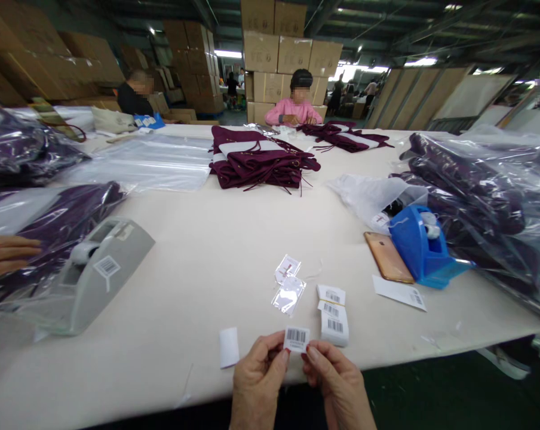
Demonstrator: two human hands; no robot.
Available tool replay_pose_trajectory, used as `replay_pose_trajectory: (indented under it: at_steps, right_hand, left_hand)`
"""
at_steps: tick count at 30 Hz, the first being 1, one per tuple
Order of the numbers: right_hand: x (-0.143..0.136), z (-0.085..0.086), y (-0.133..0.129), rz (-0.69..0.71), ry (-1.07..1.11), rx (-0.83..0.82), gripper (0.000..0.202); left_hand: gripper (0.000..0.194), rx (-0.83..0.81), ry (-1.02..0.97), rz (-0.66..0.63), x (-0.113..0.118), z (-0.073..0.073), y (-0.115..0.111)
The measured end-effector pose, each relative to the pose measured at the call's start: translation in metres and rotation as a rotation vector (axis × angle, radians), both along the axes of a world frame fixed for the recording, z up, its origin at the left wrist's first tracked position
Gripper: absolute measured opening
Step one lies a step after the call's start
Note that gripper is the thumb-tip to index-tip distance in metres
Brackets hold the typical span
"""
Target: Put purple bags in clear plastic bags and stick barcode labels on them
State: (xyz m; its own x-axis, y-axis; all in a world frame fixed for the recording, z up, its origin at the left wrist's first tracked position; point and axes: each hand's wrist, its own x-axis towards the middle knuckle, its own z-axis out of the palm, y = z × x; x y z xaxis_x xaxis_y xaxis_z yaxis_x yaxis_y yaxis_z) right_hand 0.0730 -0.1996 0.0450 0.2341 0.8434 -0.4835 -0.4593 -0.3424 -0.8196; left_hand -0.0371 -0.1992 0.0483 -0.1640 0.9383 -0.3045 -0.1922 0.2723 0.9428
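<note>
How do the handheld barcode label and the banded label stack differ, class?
The left hand and right hand hold the barcode label; the banded label stack lies on the table. The label shows one barcode, the stack three. Both are white with black barcodes.

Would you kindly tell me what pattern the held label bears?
The label bears a black barcode on white; head view.

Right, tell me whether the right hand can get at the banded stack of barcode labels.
Probably yes: the banded stack lies just beyond the right hand, nothing visible blocking it, though that hand now pinches the small label.
</note>
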Motion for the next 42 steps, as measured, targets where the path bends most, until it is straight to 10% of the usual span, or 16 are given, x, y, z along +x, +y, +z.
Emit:
replay_pose_trajectory:
  at_steps: [8,19,28,35,42]
  right_hand:
    - [0.005,-0.014,-0.001,0.060,-0.046,0.028,0.038]
    - [0.046,0.023,0.015,0.639,-1.263,0.873,0.024]
    - [0.037,0.015,0.016,0.855,-1.406,0.837,0.018]
    - [0.046,0.003,0.014,0.560,-0.940,0.631,0.016]
    - [0.050,-0.010,0.004,-0.050,-0.162,0.286,0.053]
  left_hand:
    - [0.025,0.051,0.016,-0.040,-0.002,-0.003,-0.001]
    - [0.026,0.220,0.702,-0.635,-0.021,0.012,0.020]
    - [0.028,0.277,1.108,-0.898,-0.017,0.014,0.017]
    - [0.052,0.106,0.861,-0.664,-0.030,0.027,0.038]
    - [0.021,0.107,1.224,-0.395,-0.007,0.018,0.110]
